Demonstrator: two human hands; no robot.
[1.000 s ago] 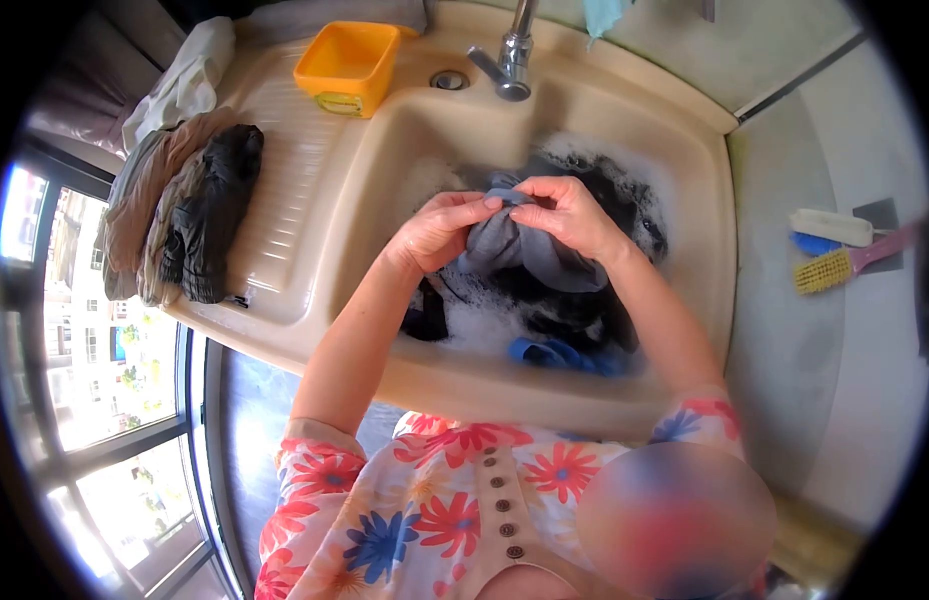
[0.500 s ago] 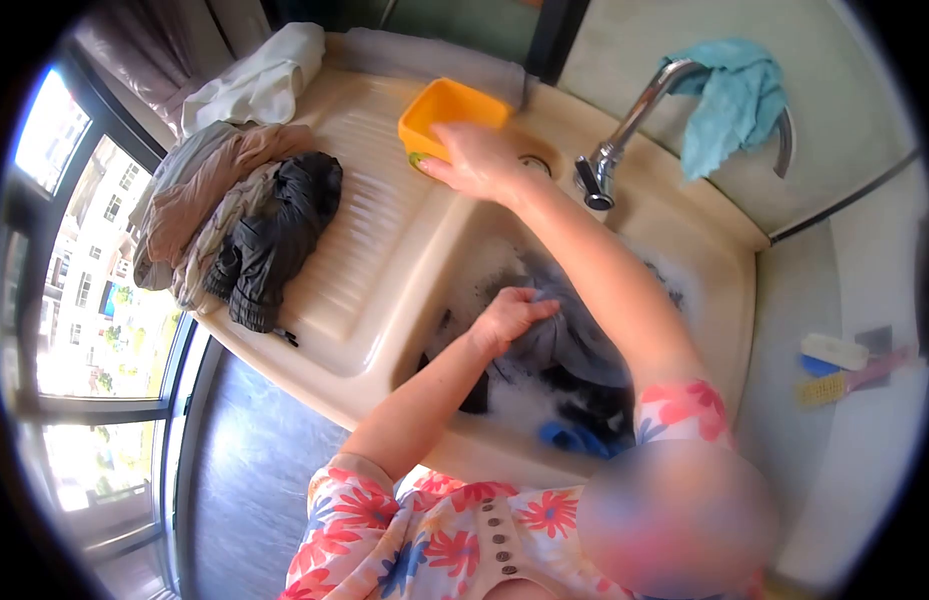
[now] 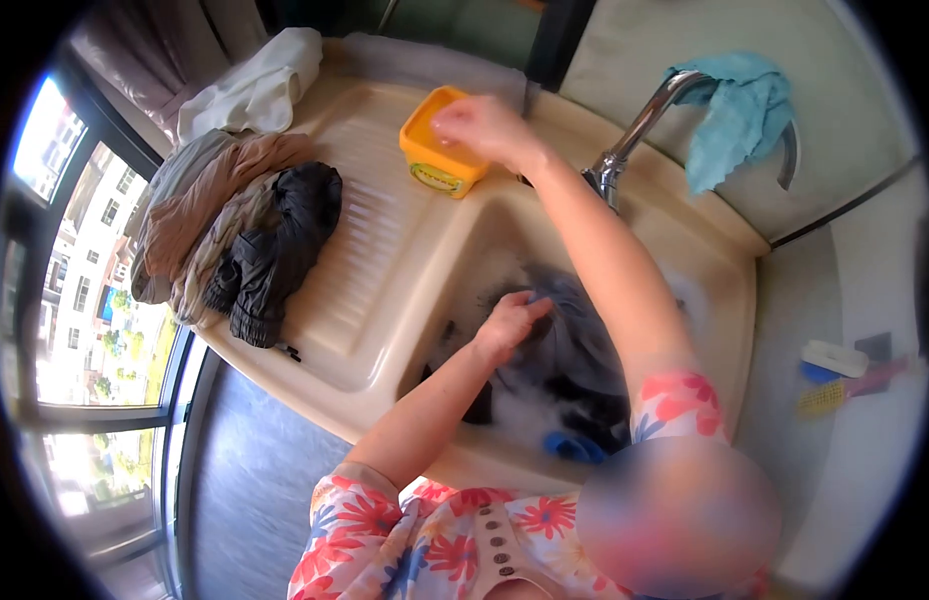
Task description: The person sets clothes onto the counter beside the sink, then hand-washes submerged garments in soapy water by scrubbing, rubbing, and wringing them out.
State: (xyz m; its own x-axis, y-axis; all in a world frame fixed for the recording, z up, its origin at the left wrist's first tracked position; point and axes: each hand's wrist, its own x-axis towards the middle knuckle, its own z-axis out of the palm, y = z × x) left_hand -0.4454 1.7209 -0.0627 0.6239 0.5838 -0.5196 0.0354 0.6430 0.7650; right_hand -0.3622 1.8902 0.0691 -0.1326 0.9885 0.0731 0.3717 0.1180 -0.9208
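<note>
My left hand (image 3: pixel 508 326) is closed on a bunched edge of a grey garment (image 3: pixel 576 335), which lies partly in sudsy water in the sink basin. My right hand (image 3: pixel 487 130) is over the mouth of a yellow plastic tub (image 3: pixel 439 172) with a green label, fingers curled and dipping inside the rim. Whatever those fingers hold, if anything, is hidden. Black cloth (image 3: pixel 589 405) and a blue item (image 3: pixel 574 447) sit in the foamy water near the basin's front.
A ribbed drainboard (image 3: pixel 359 230) adjoins the basin on the left, with a pile of clothes (image 3: pixel 219 215) and a white cloth (image 3: pixel 259 85) on it. Behind the basin rises a chrome faucet (image 3: pixel 624 145), a teal cloth (image 3: pixel 739 115) draped over it. Brushes (image 3: pixel 834 380) are at the right.
My right hand has moved from the yellow tub's near rim to over its opening, and its fingers have curled. The tub has turned so its label shows. My left hand keeps its grip.
</note>
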